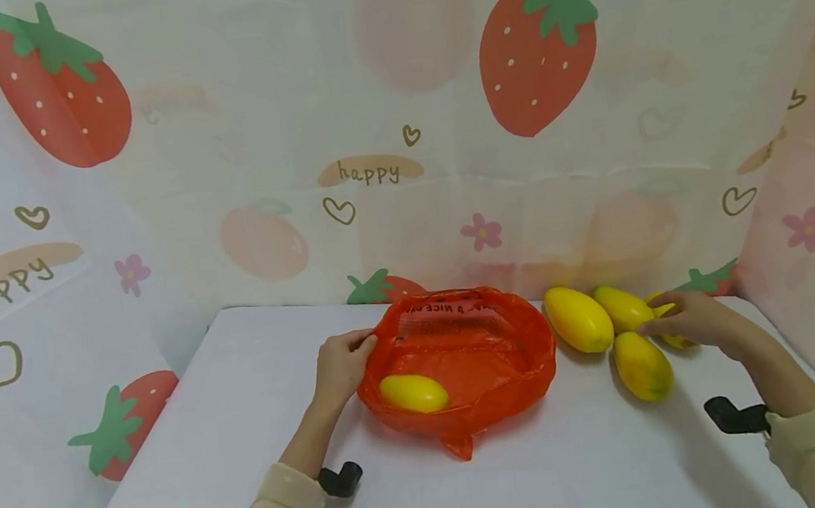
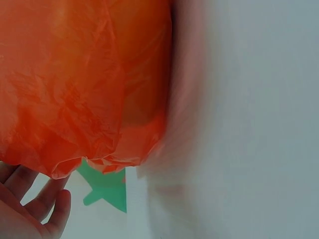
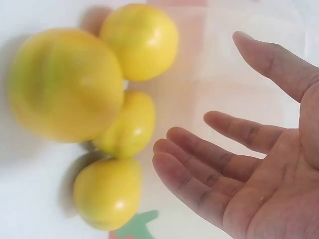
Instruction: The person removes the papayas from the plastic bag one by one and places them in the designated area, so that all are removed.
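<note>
A red plastic bag [image 1: 465, 428] lies opened wide on the table, with one yellow mango [image 1: 414, 393] inside it near the front left. My left hand [image 1: 341, 370] holds the bag's rim at its left side; in the left wrist view its fingers [image 2: 45, 199] are partly hidden by the plastic. To the right of the bag several yellow mangoes with greenish patches lie close together, among them a left one [image 1: 578, 319] and a front one [image 1: 643, 365]. My right hand [image 1: 694, 320] is over the rightmost mango [image 1: 677, 338], partly covering it. In the right wrist view its fingers are spread, holding nothing.
The white table [image 1: 510, 494] carries all of this. A cloth backdrop [image 1: 271, 119] printed with strawberries and hearts rises behind it and at both sides. A black wrist mount [image 1: 735, 416] sticks out from the right forearm, another [image 1: 341, 481] from the left.
</note>
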`<state>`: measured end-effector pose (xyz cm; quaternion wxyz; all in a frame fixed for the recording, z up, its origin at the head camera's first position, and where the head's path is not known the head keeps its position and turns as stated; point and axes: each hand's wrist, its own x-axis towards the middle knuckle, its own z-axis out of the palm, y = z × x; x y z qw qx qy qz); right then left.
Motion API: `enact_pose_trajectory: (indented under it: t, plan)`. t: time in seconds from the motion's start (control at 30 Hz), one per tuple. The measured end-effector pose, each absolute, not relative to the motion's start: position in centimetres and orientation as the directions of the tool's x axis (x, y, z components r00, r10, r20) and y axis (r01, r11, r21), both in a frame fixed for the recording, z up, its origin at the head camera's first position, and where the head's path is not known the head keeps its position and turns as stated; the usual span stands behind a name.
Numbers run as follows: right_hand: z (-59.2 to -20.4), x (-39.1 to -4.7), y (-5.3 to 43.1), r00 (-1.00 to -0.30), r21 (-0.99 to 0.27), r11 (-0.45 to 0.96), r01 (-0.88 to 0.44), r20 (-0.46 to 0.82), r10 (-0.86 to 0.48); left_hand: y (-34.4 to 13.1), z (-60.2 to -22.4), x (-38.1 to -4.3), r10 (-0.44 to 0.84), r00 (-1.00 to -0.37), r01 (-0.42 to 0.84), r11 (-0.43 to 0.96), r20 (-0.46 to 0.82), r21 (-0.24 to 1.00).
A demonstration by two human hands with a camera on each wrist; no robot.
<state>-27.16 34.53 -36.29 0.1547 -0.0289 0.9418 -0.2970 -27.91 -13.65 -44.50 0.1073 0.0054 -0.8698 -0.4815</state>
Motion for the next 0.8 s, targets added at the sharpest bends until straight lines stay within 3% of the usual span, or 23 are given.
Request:
enact_pose_trajectory:
  t: [0.8]
  plan:
    - [-33.6, -27.8, 28.4, -0.953, -0.662, 0.736, -0.142, -0.11, -0.283, -13.4, -44.4, -27.9, -0.121, -0.975, 0.093, 0.545, 0.188, 0.833]
